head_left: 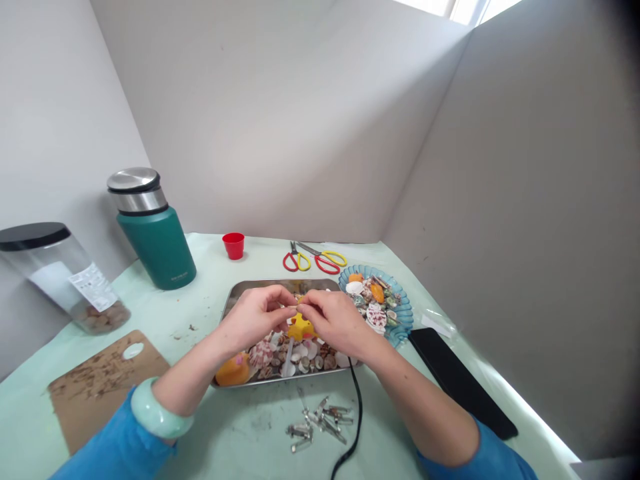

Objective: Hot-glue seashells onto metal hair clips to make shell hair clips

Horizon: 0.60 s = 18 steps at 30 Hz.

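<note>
Both hands meet above a metal tray (pixel 235 291) of seashells. My left hand (pixel 260 312) pinches thumb and fingers together at something too small to make out. Fingertips touching it, my right hand (pixel 340 321) is closed in a pinch on the same spot; what it holds is hidden. Just below the fingertips, a yellow piece (pixel 301 328) lies among the shells (pixel 305 351). An orange object (pixel 233 371) rests in the tray's near left corner, and a pale spoon-like tool (pixel 289 363) stands among the shells.
A blue plate (pixel 406 313) of shells adjoins the tray's right side. Behind are scissors (pixel 327 260) and a red cup (pixel 234 246). Metal clips (pixel 323 421) and a black cord (pixel 357 400) lie in front. At left: green flask (pixel 157 247), jar (pixel 90 293), brown board (pixel 100 387). A black case (pixel 460 380) lies right.
</note>
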Tool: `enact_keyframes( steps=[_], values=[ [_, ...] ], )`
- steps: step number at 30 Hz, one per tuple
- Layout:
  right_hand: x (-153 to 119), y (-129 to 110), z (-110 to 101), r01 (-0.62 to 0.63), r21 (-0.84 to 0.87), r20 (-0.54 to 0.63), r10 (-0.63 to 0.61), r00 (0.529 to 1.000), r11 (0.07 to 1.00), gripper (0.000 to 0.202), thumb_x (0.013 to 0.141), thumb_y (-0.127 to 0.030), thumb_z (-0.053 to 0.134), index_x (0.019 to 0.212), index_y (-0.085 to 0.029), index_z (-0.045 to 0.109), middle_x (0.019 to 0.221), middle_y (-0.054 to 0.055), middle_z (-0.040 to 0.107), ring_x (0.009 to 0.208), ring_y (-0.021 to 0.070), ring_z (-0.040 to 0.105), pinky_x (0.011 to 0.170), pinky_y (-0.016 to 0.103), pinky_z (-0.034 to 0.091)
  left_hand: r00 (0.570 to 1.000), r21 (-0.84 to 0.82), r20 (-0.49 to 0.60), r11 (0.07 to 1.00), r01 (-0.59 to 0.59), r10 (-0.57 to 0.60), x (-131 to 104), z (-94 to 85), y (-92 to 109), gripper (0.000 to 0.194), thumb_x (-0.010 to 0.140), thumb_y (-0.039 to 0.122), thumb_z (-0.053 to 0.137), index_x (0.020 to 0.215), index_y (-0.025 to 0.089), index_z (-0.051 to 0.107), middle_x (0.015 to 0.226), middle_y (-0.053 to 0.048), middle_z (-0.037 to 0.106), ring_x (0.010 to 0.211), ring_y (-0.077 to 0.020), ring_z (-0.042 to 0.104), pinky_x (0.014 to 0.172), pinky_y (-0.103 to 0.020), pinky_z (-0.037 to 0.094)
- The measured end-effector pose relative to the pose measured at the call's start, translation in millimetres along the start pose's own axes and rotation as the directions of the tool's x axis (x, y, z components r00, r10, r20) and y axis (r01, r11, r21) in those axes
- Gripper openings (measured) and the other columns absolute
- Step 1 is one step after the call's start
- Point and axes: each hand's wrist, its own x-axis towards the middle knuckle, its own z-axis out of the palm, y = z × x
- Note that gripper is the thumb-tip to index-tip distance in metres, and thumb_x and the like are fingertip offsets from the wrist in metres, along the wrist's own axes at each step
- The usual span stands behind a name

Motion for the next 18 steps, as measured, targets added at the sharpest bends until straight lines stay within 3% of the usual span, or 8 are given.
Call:
enact_keyframes(
  steps=[5, 8, 11, 14, 18],
  values=[
    [1, 4, -4, 0.005, -0.156, 0.068, 0.006, 0.998, 0.988, 0.028, 0.092, -0.036, 0.041, 0.084, -0.02, 0.063, 0.081, 0.002, 0.066, 0.074, 0.0144, 0.058, 0.063, 0.024, 0.035, 0.995, 0.105, -0.041, 0.99, 0.092, -0.088, 4, -6.7, -6, 0.023, 0.075, 0.039, 0.057, 0.081, 0.018, 0.062, 0.057, -0.002, 0.065, 0.053, -0.0174, 0.062, 0.05, -0.025, 0.044],
    [0, 6, -7, -0.024, -0.321, 0.174, 0.084, 0.981, 0.947, 0.029, 0.08, -0.046, 0.057, 0.086, -0.018, 0.062, 0.089, 0.007, 0.066, 0.087, 0.0219, 0.058, 0.068, 0.028, 0.038, 0.995, 0.344, -0.082, 0.936, 0.079, -0.054, 7, -14.0, -15, 0.02, 0.075, 0.036, 0.055, 0.076, 0.019, 0.064, 0.059, -0.002, 0.066, 0.052, -0.0172, 0.061, 0.054, -0.025, 0.041],
    [-2, 5, -4, -0.063, -0.419, 0.292, 0.2, 0.935, 0.906, 0.039, 0.069, -0.047, 0.068, 0.092, -0.016, 0.061, 0.097, 0.012, 0.065, 0.095, 0.0275, 0.058, 0.073, 0.032, 0.041, 0.996, 0.53, -0.092, 0.846, 0.065, -0.018, 10, -17.4, -24, 0.019, 0.074, 0.034, 0.054, 0.076, 0.021, 0.068, 0.063, -0.003, 0.069, 0.06, -0.0189, 0.062, 0.059, -0.026, 0.04],
    [-2, 5, -2, -0.074, -0.442, 0.342, 0.244, 0.908, 0.894, 0.034, 0.073, -0.041, 0.064, 0.095, -0.015, 0.058, 0.092, 0.012, 0.067, 0.088, 0.0271, 0.061, 0.071, 0.033, 0.041, 0.996, 0.607, -0.088, 0.793, 0.048, 0.007, 11, -16.4, -27, 0.018, 0.073, 0.032, 0.055, 0.074, 0.023, 0.071, 0.076, -0.005, 0.072, 0.072, -0.0208, 0.062, 0.063, -0.026, 0.039],
    [-1, 13, -16, -0.046, -0.364, 0.297, 0.162, 0.941, 0.93, 0.022, 0.084, -0.036, 0.048, 0.091, -0.017, 0.056, 0.083, 0.008, 0.066, 0.074, 0.0209, 0.06, 0.062, 0.028, 0.038, 0.998, 0.61, -0.061, 0.792, 0.029, 0.011, 10, -13.1, -26, 0.016, 0.072, 0.03, 0.057, 0.071, 0.024, 0.072, 0.081, -0.006, 0.072, 0.077, -0.0223, 0.062, 0.067, -0.027, 0.038]
  ],
)
